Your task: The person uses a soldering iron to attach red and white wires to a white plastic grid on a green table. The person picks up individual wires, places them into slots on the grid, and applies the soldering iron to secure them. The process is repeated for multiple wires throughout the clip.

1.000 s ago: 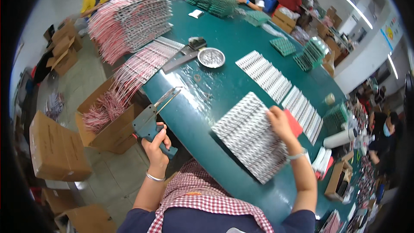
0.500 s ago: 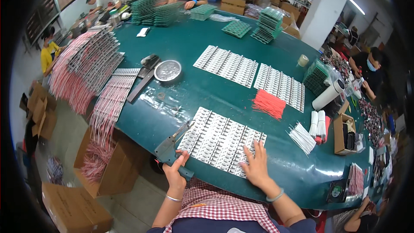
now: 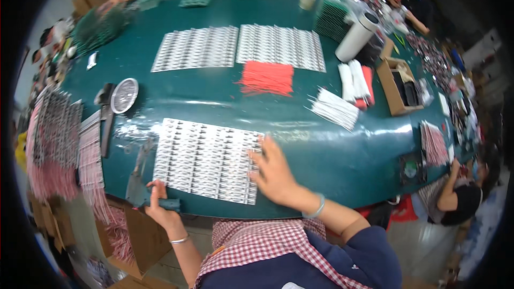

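Note:
My left hand [image 3: 159, 207] is closed round the handle of a teal pistol-shaped soldering gun [image 3: 137, 188], with its slim metal tip pointing away from me. That tool is at the left edge of a white circuit-board panel [image 3: 206, 161] lying flat near the table's front edge. Rows of small metallic parts cover the panel. My right hand [image 3: 276, 174] rests at the panel's right edge, fingers spread and holding nothing.
Two similar panels [image 3: 195, 48] lie farther back on the green table [image 3: 193, 108]. Red wires [image 3: 267, 78] and white wires [image 3: 335, 108] are piled nearby. A round metal bowl [image 3: 125, 96], wired panels [image 3: 91, 155], a white bottle [image 3: 357, 37] and a cardboard box [image 3: 395, 88] stand around. Co-workers sit beyond.
The whole view has turned to the right, so the table appears shifted left. My right hand has moved to the panel's right edge. My left hand keeps hold of the soldering gun.

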The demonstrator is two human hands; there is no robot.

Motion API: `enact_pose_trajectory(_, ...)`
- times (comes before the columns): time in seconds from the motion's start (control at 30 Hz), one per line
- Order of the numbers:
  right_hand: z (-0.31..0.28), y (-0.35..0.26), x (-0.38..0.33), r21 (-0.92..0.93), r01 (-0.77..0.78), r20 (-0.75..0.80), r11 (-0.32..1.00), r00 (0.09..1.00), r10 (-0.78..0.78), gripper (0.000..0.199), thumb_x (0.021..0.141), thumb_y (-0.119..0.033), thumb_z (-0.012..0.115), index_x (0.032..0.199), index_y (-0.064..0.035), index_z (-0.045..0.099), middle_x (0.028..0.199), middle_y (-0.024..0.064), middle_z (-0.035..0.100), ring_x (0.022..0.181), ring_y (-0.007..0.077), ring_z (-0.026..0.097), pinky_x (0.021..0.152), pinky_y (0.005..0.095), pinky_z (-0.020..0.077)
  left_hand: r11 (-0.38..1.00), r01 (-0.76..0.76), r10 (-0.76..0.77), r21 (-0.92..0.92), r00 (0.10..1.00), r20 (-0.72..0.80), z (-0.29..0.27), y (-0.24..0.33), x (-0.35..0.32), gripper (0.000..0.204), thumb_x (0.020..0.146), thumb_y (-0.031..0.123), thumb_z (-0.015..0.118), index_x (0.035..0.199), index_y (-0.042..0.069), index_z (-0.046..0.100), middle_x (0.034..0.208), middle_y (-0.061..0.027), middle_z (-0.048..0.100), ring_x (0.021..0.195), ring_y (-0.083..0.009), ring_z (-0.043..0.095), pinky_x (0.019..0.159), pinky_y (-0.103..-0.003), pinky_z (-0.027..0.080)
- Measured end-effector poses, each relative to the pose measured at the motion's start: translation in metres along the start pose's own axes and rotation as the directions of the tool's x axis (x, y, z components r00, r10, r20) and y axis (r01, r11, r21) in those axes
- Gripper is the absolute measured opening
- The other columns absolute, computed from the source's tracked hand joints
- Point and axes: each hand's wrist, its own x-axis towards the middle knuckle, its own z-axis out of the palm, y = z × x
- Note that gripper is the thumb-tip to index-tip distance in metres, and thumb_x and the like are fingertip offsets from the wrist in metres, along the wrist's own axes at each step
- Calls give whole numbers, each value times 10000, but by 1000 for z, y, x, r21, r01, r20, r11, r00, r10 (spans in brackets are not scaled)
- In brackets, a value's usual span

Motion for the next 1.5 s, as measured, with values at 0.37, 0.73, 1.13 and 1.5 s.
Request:
enact_pose_trajectory(0.37,-86,154,18,-478,-254,-469,841,883,0,316,733,14,708,1041,27,640,1033,140,579,976,319,547,818,403,480,997,-37,36,61,999,8,-8,-1,10,199,943,38,588,1110,-69,588,1092,-142,615,1024,-205,638,959,-340,533)
enact_pose_trajectory(0.73,-67,131,115,-320,103,-359,942,907,-221,419,686,-13,766,1083,17,637,1071,128,591,1049,302,547,872,382,477,996,-29,33,85,999,-41,3,-1,23,212,944,50,581,1118,-71,579,1093,-156,627,1046,-243,649,971,-396,541)
enact_pose_trajectory(1.13,-15,140,180,-370,181,-344,911,884,-316,115,716,-31,709,800,-23,632,862,95,559,865,262,538,757,375,485,998,-43,46,52,997,-66,0,-4,37,216,936,42,585,1104,-92,564,1092,-169,634,1049,-266,662,953,-434,558)
enact_pose_trajectory(1.5,-30,135,181,-413,221,-357,884,853,-380,145,742,34,582,862,-23,639,843,103,552,851,277,576,703,379,504,982,-166,174,91,981,-85,14,4,15,226,913,-13,593,1115,-109,566,1096,-163,627,1023,-260,670,941,-401,571)
